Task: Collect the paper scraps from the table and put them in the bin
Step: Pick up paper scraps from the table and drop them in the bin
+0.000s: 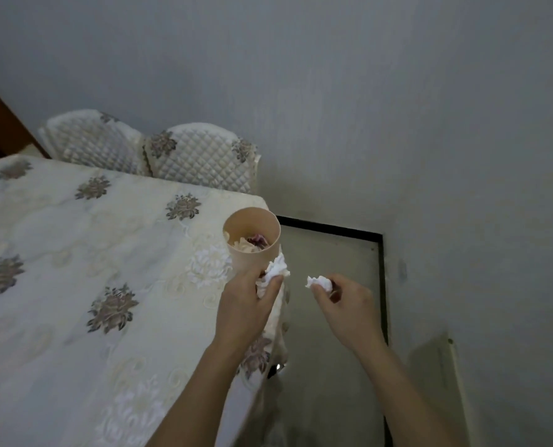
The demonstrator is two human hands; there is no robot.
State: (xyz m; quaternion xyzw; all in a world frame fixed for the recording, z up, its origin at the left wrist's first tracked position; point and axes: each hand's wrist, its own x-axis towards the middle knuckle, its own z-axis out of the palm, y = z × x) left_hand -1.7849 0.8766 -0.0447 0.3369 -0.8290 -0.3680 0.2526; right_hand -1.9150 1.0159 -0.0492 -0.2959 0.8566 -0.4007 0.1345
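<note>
R hand (346, 304) pinches scrap (319, 281) w/ fingers (324, 293), L hand (246, 301) grips wad (276, 270)

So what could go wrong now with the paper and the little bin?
1. The bin is right at the table corner, beside the left hand; a nudge might tip it off.
2. The right hand pinches its paper ball over the floor, not the bin; let go now, it would likely miss.
3. The left hand's paper wad sticks out loosely; bits could drop.
</note>
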